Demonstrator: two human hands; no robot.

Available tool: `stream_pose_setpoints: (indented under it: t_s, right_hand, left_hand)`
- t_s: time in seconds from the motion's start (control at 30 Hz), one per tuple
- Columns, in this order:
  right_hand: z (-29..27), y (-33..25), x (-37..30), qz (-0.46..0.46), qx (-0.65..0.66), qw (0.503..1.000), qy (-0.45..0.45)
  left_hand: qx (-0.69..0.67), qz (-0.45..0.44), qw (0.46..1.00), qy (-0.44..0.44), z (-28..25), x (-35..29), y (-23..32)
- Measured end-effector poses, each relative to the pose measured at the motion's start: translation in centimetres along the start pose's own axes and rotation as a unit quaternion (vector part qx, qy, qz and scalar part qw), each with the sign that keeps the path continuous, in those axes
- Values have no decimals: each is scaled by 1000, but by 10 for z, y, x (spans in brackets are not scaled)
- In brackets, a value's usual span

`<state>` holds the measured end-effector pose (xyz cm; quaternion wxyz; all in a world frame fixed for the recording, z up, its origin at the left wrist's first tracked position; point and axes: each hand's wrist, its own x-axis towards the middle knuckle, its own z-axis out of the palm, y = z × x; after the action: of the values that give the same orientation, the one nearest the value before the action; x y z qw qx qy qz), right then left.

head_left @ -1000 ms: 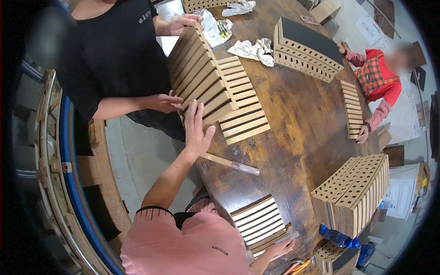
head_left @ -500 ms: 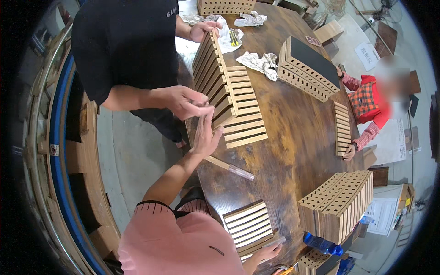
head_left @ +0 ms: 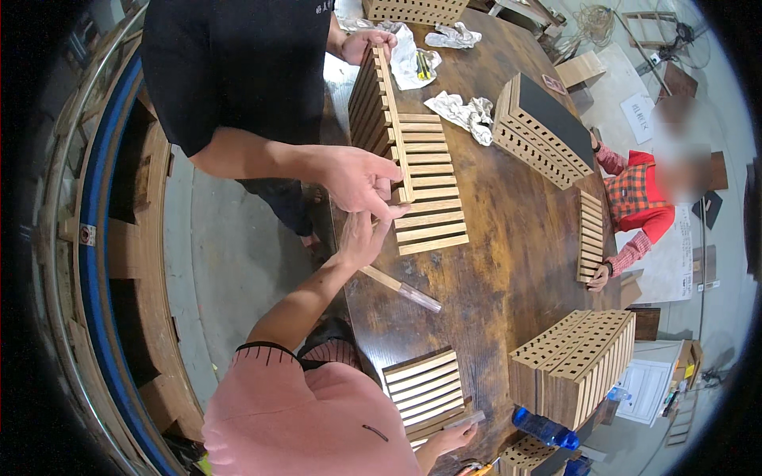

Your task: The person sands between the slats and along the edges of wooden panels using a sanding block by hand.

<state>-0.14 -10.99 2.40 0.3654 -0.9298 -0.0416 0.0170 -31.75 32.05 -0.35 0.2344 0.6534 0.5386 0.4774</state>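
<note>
My left hand (head_left: pixel 363 240) reaches up to the near lower corner of an upright slatted wooden panel (head_left: pixel 373 119). Its fingers look stretched out, their tips partly hidden behind a co-worker's hand (head_left: pixel 361 176). That person in black holds the panel on edge, the other hand (head_left: pixel 369 46) at its far end. Under it lies a flat slatted panel (head_left: pixel 432 198). Low in view, my right hand (head_left: pixel 454 438) is closed on a thin greyish strip (head_left: pixel 468 419), beside a smaller slatted panel (head_left: pixel 425 389). A wooden-handled tool with a clear end (head_left: pixel 401 288) lies between my hands.
Stacks of perforated wooden panels (head_left: pixel 571 357) stand at the right, others (head_left: pixel 536 131) farther back. A blue bottle (head_left: pixel 546 428) lies near the lower right. White crumpled cloths (head_left: pixel 460 115) lie on the table (head_left: pixel 508 254). Across it, a person in red (head_left: pixel 639 198) holds another slatted panel (head_left: pixel 590 238).
The co-worker's near hand has moved right and down onto the upright panel's corner, covering part of my left hand. My left hand has shifted slightly right. My right hand still holds the strip.
</note>
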Motion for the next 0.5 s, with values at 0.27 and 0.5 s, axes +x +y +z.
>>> stream_pose_setpoints:
  t_s: [0.27, 0.5]
  right_hand:
    - [-1, 2, 2, -19, 10, 1000, -14]
    - [-1, 12, 4, -12, 37, 999, -19]
  left_hand:
    - [0, 12, 1000, -23, -7, 1, 7]
    - [-12, 3, 1000, 27, -4, -3, 2]
